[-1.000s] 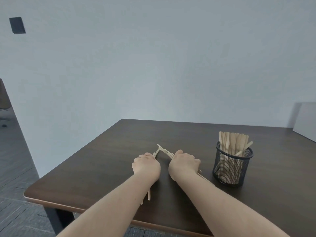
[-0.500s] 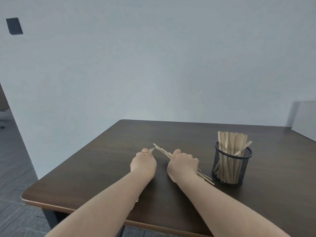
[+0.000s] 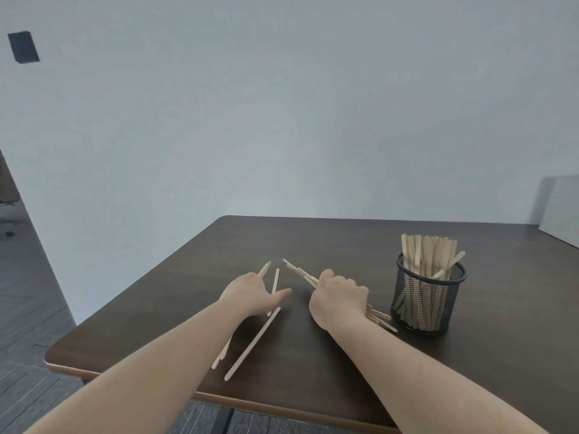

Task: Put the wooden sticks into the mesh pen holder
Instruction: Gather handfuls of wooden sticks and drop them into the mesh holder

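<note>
- On the dark wood desk [image 3: 329, 242], right side: black mesh pen holder [image 3: 428, 300], upright, packed with wooden sticks [image 3: 427, 253] standing well above its rim.
- No brand, label or readable writing on holder, sticks or desk.
- Right hand [image 3: 340, 297] just left of holder, fingers curled tight around a bundle of sticks [image 3: 299, 272]; bundle ends poke out beyond the knuckles and behind the wrist toward the holder base.
- Left hand [image 3: 250, 294] flat-ish on desk, thumb out, fingers resting on loose sticks; whether they pinch one, cannot tell.
- Loose sticks [image 3: 252, 343] lie on desk by the left hand and under the left forearm, one long one angled toward the near edge.
- Room: plain pale wall [image 3: 282, 120], small dark rectangular plate [image 3: 23, 47] high left, grey plank floor [image 3: 28, 308], white panel [image 3: 560, 211] at far right desk edge.
</note>
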Action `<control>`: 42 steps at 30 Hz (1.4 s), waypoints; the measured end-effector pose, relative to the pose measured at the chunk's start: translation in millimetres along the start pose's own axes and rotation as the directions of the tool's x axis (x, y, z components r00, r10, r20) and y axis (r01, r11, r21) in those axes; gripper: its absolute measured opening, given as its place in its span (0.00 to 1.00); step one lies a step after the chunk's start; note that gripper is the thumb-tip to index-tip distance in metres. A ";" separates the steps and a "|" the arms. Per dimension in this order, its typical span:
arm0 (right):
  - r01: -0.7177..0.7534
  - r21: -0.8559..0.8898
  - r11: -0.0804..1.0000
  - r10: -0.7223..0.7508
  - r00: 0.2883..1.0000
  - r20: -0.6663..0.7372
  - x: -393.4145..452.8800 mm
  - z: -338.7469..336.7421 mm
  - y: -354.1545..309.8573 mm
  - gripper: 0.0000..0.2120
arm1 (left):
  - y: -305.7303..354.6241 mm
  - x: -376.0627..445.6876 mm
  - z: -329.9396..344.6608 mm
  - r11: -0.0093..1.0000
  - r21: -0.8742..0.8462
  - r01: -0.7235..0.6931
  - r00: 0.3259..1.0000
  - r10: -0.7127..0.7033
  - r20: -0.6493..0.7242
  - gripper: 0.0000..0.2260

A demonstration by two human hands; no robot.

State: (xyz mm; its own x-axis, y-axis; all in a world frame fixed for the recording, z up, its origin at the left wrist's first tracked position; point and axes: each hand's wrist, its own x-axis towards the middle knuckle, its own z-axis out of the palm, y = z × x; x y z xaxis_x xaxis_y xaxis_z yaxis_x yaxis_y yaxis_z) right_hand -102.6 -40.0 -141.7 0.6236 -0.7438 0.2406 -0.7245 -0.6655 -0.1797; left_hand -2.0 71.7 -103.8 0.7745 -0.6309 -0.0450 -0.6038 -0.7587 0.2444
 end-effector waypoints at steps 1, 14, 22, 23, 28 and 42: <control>0.001 0.000 1.000 -0.001 1.000 -0.002 0.0 0.1 0.0 0.11 | 0.3 -3.5 -1.8 1.000 -0.001 0.003 0.999 -0.003 0.051 0.33; 0.004 -0.014 1.000 -0.004 1.000 -0.022 -2.3 0.7 -0.3 0.10 | -8.0 -12.8 -14.6 0.997 0.079 0.005 0.980 -0.020 0.196 0.15; 0.009 -0.015 1.000 -0.009 0.999 -0.037 -3.1 1.0 0.1 0.11 | 2.7 3.3 -21.3 1.000 0.018 0.008 0.995 -0.010 0.103 0.08; 0.003 -0.013 1.000 -0.003 0.999 -0.035 -3.1 0.6 0.0 0.11 | 4.3 8.6 -18.6 1.000 0.008 0.006 0.998 -0.007 0.063 0.10; 0.013 0.046 0.999 -0.013 1.000 -0.012 -0.6 -2.6 0.7 0.03 | 11.9 31.5 2.5 1.000 -0.027 -0.004 0.997 0.002 -0.078 0.10; 0.039 0.070 0.997 -0.044 0.997 0.069 1.6 -14.1 4.9 0.05 | 21.7 43.3 10.0 0.969 0.233 -0.078 0.997 0.072 0.035 0.13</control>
State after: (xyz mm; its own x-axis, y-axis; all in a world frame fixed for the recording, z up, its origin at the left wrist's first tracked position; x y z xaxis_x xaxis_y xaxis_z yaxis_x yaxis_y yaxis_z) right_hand -109.3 -43.6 -128.7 0.6737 -0.7163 0.1820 -0.6771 -0.6969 -0.2363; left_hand 16.5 26.4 -110.1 0.7221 -0.6891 -0.0609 -0.6897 -0.7239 0.0143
